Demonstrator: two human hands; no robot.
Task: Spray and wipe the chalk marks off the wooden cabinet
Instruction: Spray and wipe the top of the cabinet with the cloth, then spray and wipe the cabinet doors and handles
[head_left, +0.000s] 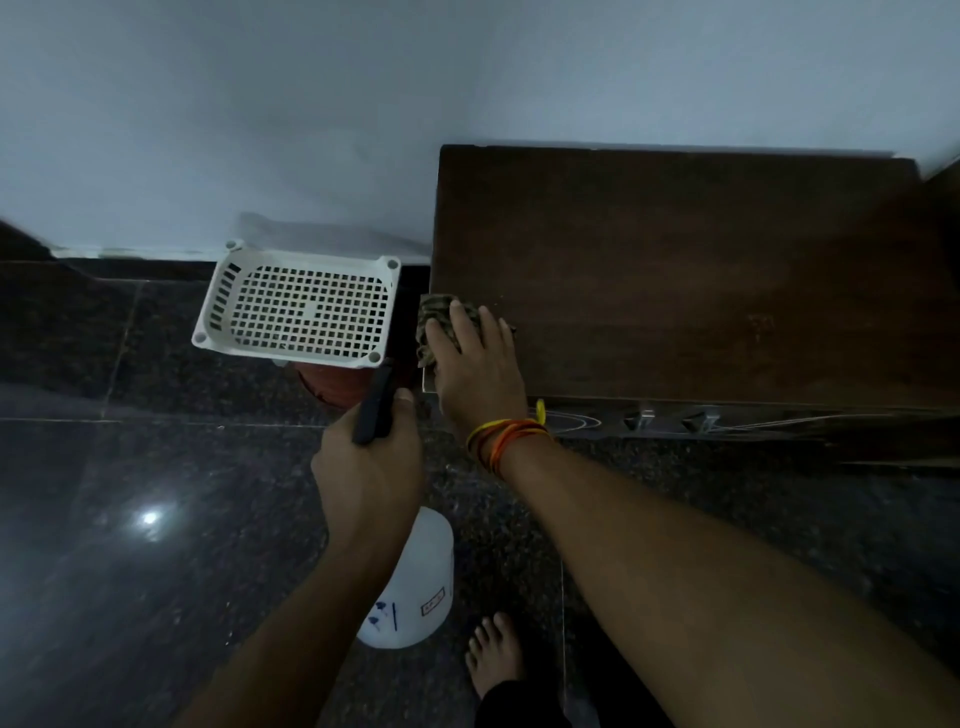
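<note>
Dark speckled floor (156, 467), pale wall behind; dim, grainy light. One wooden cabinet (675, 270) at right, its right end cut off by the frame. Chalk marks not discernible on top; faint white lines along the near front edge. Right hand (478, 364) lies flat, pressing one patterned cloth (441, 317) at the cabinet's near-left corner. Left hand (369, 467), grip clenched round one white spray bottle (410, 587), its dark head partly hidden. One white basket (301, 312) left, open floor beyond.
</note>
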